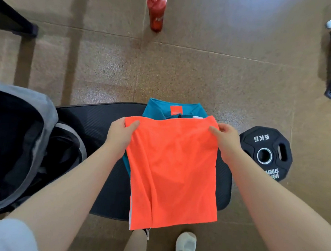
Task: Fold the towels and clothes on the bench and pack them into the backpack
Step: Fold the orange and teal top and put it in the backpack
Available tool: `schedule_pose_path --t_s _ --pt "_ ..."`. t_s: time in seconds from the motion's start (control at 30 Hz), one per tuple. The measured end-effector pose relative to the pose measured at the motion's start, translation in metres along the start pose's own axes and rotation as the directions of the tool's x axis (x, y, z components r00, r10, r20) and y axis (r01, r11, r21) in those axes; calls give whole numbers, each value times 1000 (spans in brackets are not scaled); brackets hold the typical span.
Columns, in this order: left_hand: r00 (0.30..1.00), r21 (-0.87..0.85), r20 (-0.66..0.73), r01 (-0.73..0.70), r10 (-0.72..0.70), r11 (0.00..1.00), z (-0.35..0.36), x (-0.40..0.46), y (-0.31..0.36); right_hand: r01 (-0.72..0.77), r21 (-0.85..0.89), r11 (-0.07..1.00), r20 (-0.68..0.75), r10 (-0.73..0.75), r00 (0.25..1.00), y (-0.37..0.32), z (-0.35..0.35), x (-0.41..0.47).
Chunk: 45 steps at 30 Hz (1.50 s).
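Hands pinch orange towel top corners — left hand, right hand — above teal garment on bench.

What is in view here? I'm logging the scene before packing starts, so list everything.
orange towel: 1, orange, held up over bench
teal garment: 1, teal, on bench under towel
bench: 1, black, centre
backpack: 1, grey, open, left
weight plate: 1, black, floor, right of bench
bottle: 1, red, floor, far
left hand: pinches towel's top left corner
right hand: pinches top right corner
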<state>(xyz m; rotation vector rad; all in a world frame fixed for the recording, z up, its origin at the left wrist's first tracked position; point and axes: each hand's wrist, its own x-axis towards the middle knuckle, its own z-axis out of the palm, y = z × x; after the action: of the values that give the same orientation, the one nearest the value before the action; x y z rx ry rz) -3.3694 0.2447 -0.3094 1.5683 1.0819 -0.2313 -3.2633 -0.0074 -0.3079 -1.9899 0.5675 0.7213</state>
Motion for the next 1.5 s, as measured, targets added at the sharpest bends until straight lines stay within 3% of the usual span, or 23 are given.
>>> schedule_pose_path --t_s 0.1,0.2,0.27,0.33,0.4,0.53,0.67,0.83,1.03,1.23,1.5 --pt "993 -248 109 65 -39 967 -2 9 17 -8 143 990 75 -3 997 -11 -5 3" --pt "986 -297 155 104 -59 949 -4 29 25 3 215 977 69 -19 997 -20 -6 15" --pt "992 -226 114 76 -51 971 -1 46 22 19 181 983 -23 -15 1000 -19 0 27" --pt "1000 -30 27 -1 2 1000 4 54 17 29 31 999 -103 -26 994 -13 7 35" --pt "993 159 -39 -104 111 982 8 44 14 74 -156 985 -134 -96 986 -7 12 34" --pt "939 303 -175 -236 297 923 8 -21 -9 135 -262 956 -209 -192 959 18 5 -7" --pt "991 266 -106 -49 79 963 9 -94 -54 18 -340 940 -143 -71 987 62 -8 -60" --pt "971 258 -181 198 -154 946 22 -144 -92 -126 -388 913 -85 100 991 104 -17 -102" --pt "966 349 -233 192 -114 917 36 -145 -100 -106 -365 925 -66 88 994 119 -7 -109" --pt "983 547 -185 117 -17 829 39 -142 -112 -59 -366 929 26 73 997 129 -12 -108" --pt "963 396 -259 33 77 918 19 -169 -129 9 -312 950 18 -3 1000 141 -23 -109"
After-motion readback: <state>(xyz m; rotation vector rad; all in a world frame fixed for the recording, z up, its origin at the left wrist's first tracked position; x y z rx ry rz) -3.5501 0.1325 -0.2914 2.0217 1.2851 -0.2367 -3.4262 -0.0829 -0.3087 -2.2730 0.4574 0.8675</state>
